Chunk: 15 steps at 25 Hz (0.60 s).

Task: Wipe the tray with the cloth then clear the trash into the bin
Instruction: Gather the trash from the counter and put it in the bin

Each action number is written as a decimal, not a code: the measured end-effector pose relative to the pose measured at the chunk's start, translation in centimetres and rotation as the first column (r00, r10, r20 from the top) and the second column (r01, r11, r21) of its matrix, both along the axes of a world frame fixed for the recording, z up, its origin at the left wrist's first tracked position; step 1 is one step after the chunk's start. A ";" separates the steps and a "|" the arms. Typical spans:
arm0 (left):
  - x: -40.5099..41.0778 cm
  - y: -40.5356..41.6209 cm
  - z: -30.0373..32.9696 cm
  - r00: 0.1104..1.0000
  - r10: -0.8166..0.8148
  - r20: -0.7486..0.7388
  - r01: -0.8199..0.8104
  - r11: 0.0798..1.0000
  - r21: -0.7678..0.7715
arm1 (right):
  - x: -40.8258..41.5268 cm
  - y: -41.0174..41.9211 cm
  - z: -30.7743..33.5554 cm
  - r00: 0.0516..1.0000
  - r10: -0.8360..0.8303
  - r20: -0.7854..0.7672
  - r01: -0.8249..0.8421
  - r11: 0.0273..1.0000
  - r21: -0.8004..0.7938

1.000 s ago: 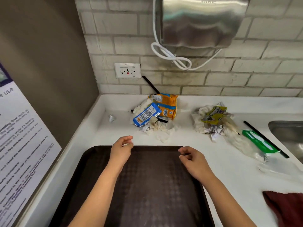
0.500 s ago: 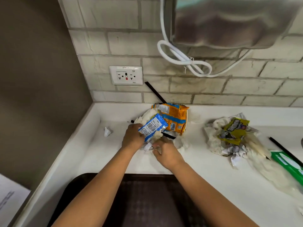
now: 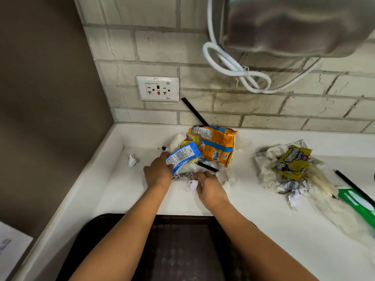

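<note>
- The dark tray [image 3: 182, 250] runs off the bottom edge, with both forearms crossing it, so its near part cannot be seen
- Beyond the tray, the left hand [image 3: 158, 174] covers the near end of the blue wrapper [image 3: 183, 156]; its fingertips are out of sight
- The right hand [image 3: 210, 188] curls over a crumpled white scrap [image 3: 191, 185]; the finger ends are hidden and the grip cannot be made out
- Right of the tray, the green packet [image 3: 358, 203] is cut by the right edge
- Above, the steel wall unit [image 3: 294, 27] is blurred and cropped at the top
- Left of the tray, the printed sheet [image 3: 10, 246] is cropped, its text unreadable

Both hands [image 3: 182, 177] off the tray [image 3: 113, 236], now on the wrappers [image 3: 183, 156].
</note>
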<state>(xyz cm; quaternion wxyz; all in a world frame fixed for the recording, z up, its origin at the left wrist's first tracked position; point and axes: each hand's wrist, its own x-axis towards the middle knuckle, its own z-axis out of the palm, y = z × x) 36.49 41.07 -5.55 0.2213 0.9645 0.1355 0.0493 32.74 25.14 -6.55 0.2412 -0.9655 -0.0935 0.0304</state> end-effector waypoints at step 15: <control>-6.8 2.2 2.4 0.912 0.231 0.339 0.039 0.775 -0.631 | -3.9 -3.1 2.0 0.979 -0.163 0.123 0.100 0.907 0.410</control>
